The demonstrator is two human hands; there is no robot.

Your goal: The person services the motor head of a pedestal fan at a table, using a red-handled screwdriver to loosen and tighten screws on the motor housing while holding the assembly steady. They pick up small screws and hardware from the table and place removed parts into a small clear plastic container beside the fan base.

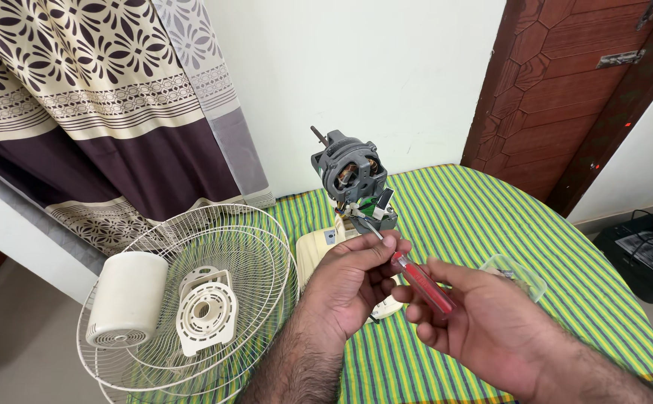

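Both hands grip a red screwdriver [422, 283]: right hand [491, 322] clasps the handle, left hand [356, 280] pinches the shaft, tip at the fan motor [353, 176] beside the grilles [192, 299]

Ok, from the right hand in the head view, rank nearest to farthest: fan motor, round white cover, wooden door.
1. Fan motor: just up-left of the right hand, past the screwdriver tip.
2. Wooden door: far upper right.
3. Round white cover: far left, in the grilles.
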